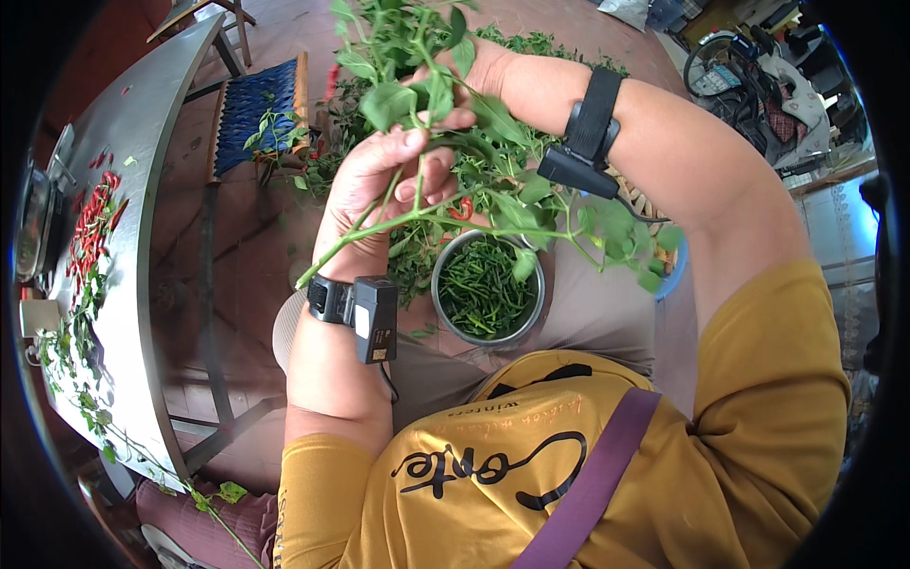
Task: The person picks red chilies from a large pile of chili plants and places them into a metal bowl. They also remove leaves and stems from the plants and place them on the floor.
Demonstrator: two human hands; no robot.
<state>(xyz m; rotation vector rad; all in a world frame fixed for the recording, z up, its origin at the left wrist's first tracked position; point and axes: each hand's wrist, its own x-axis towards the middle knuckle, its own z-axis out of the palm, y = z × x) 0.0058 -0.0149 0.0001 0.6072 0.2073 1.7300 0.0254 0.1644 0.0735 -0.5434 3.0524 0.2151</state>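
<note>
A leafy green chili pepper branch (419, 210) spans the space before me, its cut stem end near my left wrist. My left hand (387, 167) is closed around its stems. Farther up, my right hand (466, 78) is among the leaves, partly hidden by them, so its hold is unclear. Below the branch, a round metal bowl (436, 295) holds many green chili peppers (483, 284) between my knees. A red chili pepper (462, 208) shows among foliage just above the bowl.
Red chilies (92, 227) and leafy stems lie on the metal table (135, 284) at left. A folding stool with a blue woven seat (259, 114) stands beyond it. More cut pepper plants (348, 107) are heaped on the tiled floor. A blue-rimmed basin (674, 274) is at my right.
</note>
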